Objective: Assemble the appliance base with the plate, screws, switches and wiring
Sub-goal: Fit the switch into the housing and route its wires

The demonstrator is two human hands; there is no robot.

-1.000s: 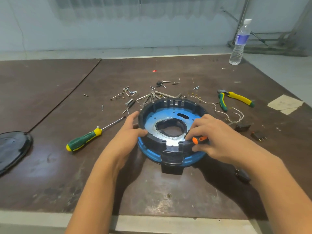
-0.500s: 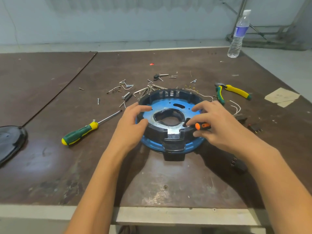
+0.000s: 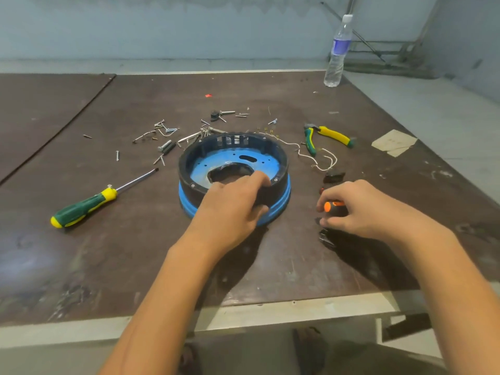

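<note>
appliance base point(image 3: 189, 185): set mid-counter point(image 3: 135, 253), blue plate point(image 3: 201, 169) seated inside the ring.
left hand point(image 3: 232, 209): curled over the near rim, base gripped.
right hand point(image 3: 359, 209): wrapped round small orange screwdriver point(image 3: 331, 206), held beside the base, near black switch point(image 3: 334, 176).
step: judged as changeover to switch fitting.
next: a switch is to be picked up and seated.

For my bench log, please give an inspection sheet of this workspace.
Surface: worn brown table top, scuffed.
Job's things: round black-and-blue plastic appliance base at centre; loose silver screws beyond it; small black switches right of it.
Clutter: long green-and-yellow screwdriver, green-and-yellow pliers, clear plastic water bottle.
Grippers: left hand grips the base's near rim; right hand pinches a short orange-and-black screwdriver.
Cables: thin white wires lying loose right of base.
Surroundings: pale wall behind.
</note>
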